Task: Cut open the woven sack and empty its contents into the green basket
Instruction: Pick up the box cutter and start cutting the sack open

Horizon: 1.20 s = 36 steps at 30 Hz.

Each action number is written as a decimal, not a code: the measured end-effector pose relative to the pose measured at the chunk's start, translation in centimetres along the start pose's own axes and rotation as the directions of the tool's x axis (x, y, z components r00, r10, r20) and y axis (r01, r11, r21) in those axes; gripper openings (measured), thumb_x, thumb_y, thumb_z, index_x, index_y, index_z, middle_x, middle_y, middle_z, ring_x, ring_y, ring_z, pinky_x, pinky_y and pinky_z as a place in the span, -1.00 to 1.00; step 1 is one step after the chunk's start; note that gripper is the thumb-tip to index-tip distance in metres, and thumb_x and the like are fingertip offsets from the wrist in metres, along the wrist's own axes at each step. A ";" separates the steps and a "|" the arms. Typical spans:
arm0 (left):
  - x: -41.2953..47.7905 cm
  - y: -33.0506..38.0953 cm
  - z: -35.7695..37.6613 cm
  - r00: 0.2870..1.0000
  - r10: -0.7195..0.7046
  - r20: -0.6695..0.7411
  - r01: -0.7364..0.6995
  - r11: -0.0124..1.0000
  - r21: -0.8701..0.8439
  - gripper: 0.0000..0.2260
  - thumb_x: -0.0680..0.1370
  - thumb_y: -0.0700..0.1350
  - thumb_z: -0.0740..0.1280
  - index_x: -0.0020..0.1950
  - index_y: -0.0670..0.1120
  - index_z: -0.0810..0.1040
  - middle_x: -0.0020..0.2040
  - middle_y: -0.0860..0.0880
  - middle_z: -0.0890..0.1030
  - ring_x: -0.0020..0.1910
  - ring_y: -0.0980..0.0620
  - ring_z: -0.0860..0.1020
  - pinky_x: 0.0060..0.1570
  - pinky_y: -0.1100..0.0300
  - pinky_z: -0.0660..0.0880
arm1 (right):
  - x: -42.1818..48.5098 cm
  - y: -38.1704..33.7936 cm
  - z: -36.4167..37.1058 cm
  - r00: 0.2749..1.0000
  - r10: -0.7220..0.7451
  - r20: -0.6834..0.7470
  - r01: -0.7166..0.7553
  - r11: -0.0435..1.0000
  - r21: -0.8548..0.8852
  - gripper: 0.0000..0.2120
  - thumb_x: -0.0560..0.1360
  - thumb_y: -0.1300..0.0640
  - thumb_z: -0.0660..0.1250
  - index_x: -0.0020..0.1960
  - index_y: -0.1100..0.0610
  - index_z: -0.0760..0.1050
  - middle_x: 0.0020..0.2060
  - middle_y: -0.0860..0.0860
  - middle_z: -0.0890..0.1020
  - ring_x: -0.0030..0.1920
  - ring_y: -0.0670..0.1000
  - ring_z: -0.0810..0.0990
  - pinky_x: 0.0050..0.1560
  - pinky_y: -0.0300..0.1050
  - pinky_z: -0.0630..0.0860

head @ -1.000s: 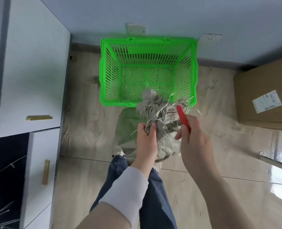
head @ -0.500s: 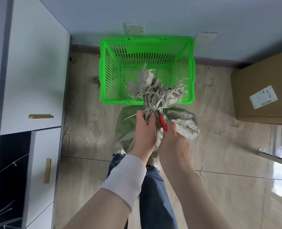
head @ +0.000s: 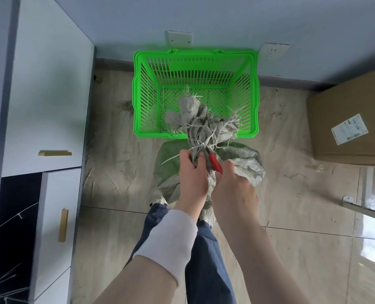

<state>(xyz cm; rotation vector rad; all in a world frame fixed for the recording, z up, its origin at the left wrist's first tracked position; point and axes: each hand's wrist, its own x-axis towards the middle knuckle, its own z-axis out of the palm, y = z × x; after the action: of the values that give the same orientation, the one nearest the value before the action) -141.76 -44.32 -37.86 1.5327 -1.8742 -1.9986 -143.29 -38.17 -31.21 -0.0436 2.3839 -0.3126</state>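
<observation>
A grey-green woven sack (head: 243, 163) stands on the floor between my feet, its neck bunched and tied with pale string. The frayed top of the sack leans over the near rim of the green basket (head: 142, 95), which sits against the wall. My left hand (head: 192, 174) grips the sack's neck just below the tie. My right hand (head: 232, 187) holds a red-handled cutter (head: 215, 164) pressed against the neck beside the string. The cutter's blade is hidden in the folds.
White cabinets with brass handles (head: 55, 153) line the left side. A large cardboard box (head: 353, 128) stands at the right. A metal bar (head: 366, 208) juts in low at the right. Loose fibres litter the tiled floor.
My right hand brought the red cutter from the sack's right side in to the tied neck. The sack's top swung up over the basket rim. My left hand kept its grip.
</observation>
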 end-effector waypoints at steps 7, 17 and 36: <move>-0.1 0.1 -0.2 1.000 -0.023 0.004 0.023 0.999 0.028 -0.85 0.61 -0.18 0.15 -0.17 -0.07 0.29 -0.29 0.03 0.44 -0.32 0.11 0.41 -0.39 0.44 0.32 | 0.1 0.0 0.0 1.000 -0.004 0.010 0.005 1.000 -0.026 -0.77 0.61 0.16 0.02 0.25 0.10 0.28 -0.01 0.16 0.58 0.02 0.20 0.54 -0.20 -0.11 0.26; 0.0 0.6 0.0 0.996 -0.083 -0.013 0.083 0.996 -0.012 -0.90 0.59 -0.18 0.18 -0.11 -0.05 0.31 -0.24 0.02 0.46 -0.24 0.02 0.46 -0.15 0.15 0.39 | 0.4 -0.1 1.3 0.998 -0.010 -0.057 0.017 0.991 0.132 -0.79 0.63 0.07 -0.02 0.16 0.15 0.28 -0.05 0.19 0.61 -0.01 0.27 0.56 -0.22 -0.06 0.29; 9.3 5.2 -6.0 0.460 0.451 0.765 -0.861 0.017 0.508 -0.27 0.26 0.34 0.34 0.37 0.11 0.33 0.54 -0.09 0.08 0.51 -0.19 -0.16 0.43 -0.12 -0.17 | 2.2 0.9 2.7 0.970 -0.146 -0.195 0.171 0.978 0.117 -0.72 0.62 0.08 -0.01 0.27 0.09 0.31 -0.04 0.13 0.64 -0.07 0.26 0.58 -0.28 -0.08 0.24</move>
<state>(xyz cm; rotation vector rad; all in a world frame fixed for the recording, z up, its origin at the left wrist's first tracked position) -145.87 -55.79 -38.52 -0.2591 -3.1720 -0.7457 -143.12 -38.11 -34.80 -0.1507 2.5435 -0.5740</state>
